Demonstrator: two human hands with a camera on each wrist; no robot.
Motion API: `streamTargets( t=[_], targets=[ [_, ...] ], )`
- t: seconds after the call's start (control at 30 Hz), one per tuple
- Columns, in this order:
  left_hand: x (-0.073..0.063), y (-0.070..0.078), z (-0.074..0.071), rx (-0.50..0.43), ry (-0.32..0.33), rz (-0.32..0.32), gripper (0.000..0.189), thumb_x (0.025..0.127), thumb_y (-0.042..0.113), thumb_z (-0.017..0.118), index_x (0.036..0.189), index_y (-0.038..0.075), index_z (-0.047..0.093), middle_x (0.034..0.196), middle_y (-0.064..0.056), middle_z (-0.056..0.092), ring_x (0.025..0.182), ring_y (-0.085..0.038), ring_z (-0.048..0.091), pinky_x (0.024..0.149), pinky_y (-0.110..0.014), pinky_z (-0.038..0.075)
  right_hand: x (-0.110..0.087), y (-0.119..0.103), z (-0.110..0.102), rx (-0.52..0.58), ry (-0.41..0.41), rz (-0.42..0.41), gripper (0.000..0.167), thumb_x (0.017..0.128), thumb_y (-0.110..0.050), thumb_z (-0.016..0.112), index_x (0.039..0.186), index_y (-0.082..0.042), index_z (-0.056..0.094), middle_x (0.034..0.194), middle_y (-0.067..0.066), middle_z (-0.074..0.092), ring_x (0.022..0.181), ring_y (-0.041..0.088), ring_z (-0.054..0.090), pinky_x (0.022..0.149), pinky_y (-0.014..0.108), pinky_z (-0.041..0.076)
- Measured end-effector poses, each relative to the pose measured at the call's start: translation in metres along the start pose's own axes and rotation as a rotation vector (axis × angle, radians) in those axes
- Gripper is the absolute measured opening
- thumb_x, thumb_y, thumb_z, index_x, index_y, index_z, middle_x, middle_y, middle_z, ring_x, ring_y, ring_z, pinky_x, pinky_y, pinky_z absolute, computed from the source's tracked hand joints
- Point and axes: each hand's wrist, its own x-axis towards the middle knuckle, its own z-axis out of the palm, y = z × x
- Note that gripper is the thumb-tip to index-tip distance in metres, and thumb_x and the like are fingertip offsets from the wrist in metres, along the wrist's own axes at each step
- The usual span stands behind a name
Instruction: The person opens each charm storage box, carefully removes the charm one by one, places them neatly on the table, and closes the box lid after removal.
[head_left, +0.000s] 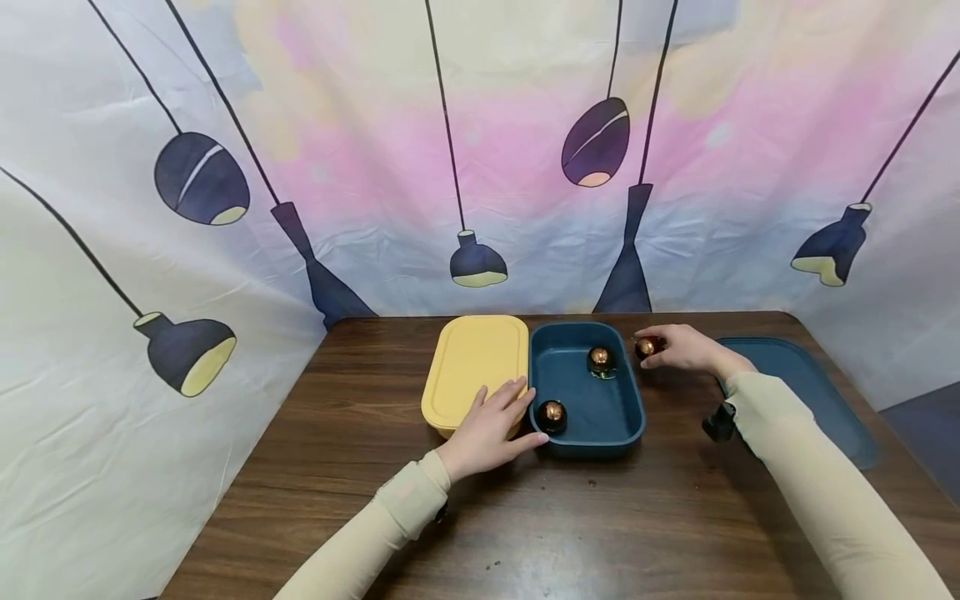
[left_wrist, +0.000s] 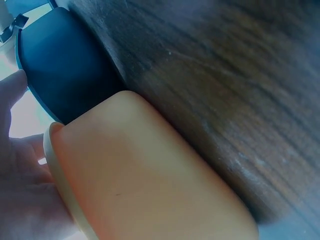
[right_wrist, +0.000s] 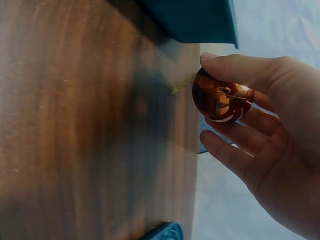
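Note:
My right hand (head_left: 692, 348) pinches a shiny copper bauble (right_wrist: 220, 97) between thumb and fingers, just right of a dark blue box (head_left: 576, 385). In the right wrist view a short gold thread (right_wrist: 181, 88) shows beside the bauble. Two more copper baubles lie in the open box, one near its back right (head_left: 600, 358), the other in the front left corner (head_left: 552, 414). With fingers spread, my left hand (head_left: 489, 432) rests across the edge of a yellow lidded box (head_left: 480, 354), its thumb touching the blue box's front rim.
A flat blue lid (head_left: 813, 392) lies on the right of the wooden table (head_left: 337, 467), partly under the right forearm. Both boxes stand side by side towards the table's back edge. Behind hangs a cloth (head_left: 525, 150) printed with lamps.

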Motion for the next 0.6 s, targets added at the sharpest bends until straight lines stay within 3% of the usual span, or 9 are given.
streamTargets(
  t=[0.6],
  targets=[
    [0.001, -0.003, 0.001, -0.012, 0.0, 0.008, 0.078, 0.099, 0.061, 0.053, 0.156, 0.01, 0.04, 0.165, -0.009, 0.026, 0.152, -0.025, 0.023, 0.12, -0.06, 0.011, 0.002, 0.01, 0.025, 0.004, -0.025, 0.008, 0.065, 0.095, -0.027, 0.071, 0.145, 0.008, 0.048, 0.135, 0.032, 0.055, 0.12, 0.048, 0.054, 0.096, 0.06, 0.046]
  ],
)
